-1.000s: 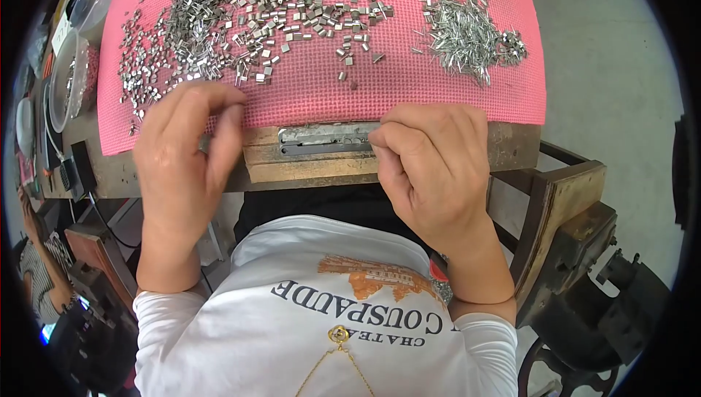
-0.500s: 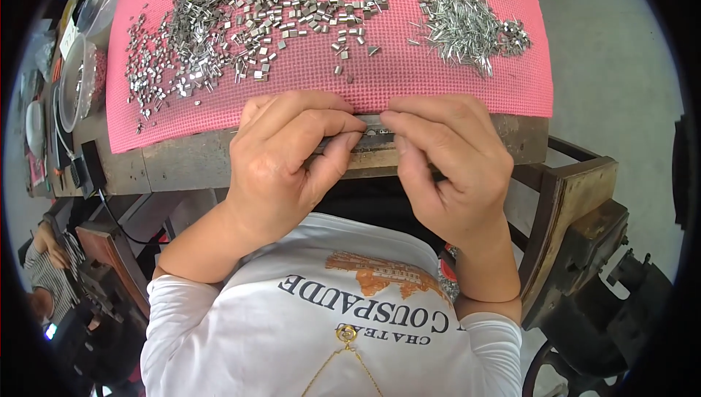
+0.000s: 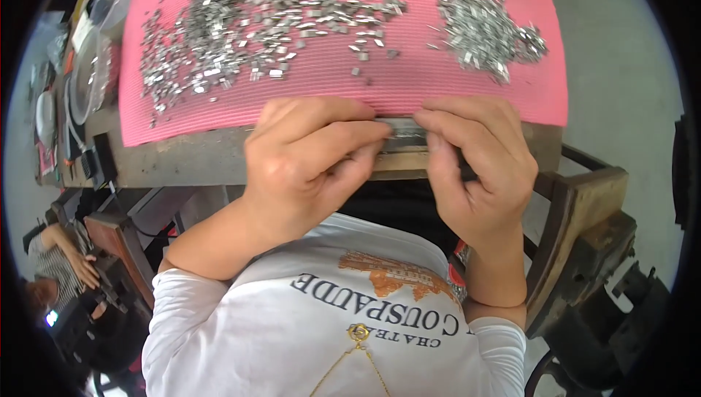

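Note:
Both hands meet the front edge of the workbench, at a narrow metal strip (image 3: 407, 134) that shows between them. My left hand (image 3: 303, 163) is closed, thumb and forefinger pinched together by the strip's left part. Whatever lies in that pinch is too small or hidden to make out. To the right of a short gap, my right hand (image 3: 485, 167) is also closed, its fingertips pressed together at the strip and its thumb below. Its contents are hidden too. Just beyond the fingers lies a pink woven mat (image 3: 314, 79) bearing small metal parts.
Small silvery blocks and pins (image 3: 226, 24) are spread over the mat's left and middle. A pile of thin metal pins (image 3: 482, 35) lies right. Clear plastic tubs (image 3: 89, 79) and cables crowd the bench's left end. A co-worker's hand (image 3: 80, 262) shows at lower left.
The whole view has shifted and the parts look blurred. My hands have drawn slightly apart, showing more of the metal strip. The co-worker's hand has changed position.

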### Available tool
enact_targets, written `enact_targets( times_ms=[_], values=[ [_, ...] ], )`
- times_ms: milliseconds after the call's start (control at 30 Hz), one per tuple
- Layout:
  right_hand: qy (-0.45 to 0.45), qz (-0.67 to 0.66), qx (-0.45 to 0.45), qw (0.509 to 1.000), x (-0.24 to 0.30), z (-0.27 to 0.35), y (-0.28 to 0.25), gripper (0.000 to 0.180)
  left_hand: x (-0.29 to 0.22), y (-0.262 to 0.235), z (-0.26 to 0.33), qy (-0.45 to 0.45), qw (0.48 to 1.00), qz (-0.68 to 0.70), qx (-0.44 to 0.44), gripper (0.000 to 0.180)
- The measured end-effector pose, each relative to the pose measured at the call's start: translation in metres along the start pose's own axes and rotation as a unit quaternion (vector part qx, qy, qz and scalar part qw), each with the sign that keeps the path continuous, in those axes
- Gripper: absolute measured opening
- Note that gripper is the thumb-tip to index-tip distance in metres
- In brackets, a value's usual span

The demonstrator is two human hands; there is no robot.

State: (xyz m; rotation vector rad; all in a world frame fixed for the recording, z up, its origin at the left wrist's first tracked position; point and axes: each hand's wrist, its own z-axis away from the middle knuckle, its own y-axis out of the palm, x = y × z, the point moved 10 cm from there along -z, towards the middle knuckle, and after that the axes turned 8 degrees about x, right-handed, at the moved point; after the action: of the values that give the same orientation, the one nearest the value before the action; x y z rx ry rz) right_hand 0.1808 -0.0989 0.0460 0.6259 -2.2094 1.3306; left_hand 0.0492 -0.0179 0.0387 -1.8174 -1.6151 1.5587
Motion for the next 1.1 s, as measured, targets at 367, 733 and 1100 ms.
enact_targets(
  times_ms=[367, 733, 1100],
  values=[
    [-0.013, 0.027, 0.052, 0.998, 0.023, -0.032, 0.024, 0.024, 0.087, -0.086, 0.038, -0.162, 0.975, -0.129, -0.082, 0.016],
    [-0.070, 0.096, 0.112, 0.987, 0.052, -0.083, 0.121, 0.014, 0.090, -0.067, 0.019, -0.150, 0.966, -0.211, -0.023, 0.010],
    [-0.120, 0.186, 0.087, 0.971, 0.069, -0.093, 0.137, 0.010, 0.078, -0.077, 0.031, -0.088, 0.983, -0.162, -0.021, 0.018]
  ],
)
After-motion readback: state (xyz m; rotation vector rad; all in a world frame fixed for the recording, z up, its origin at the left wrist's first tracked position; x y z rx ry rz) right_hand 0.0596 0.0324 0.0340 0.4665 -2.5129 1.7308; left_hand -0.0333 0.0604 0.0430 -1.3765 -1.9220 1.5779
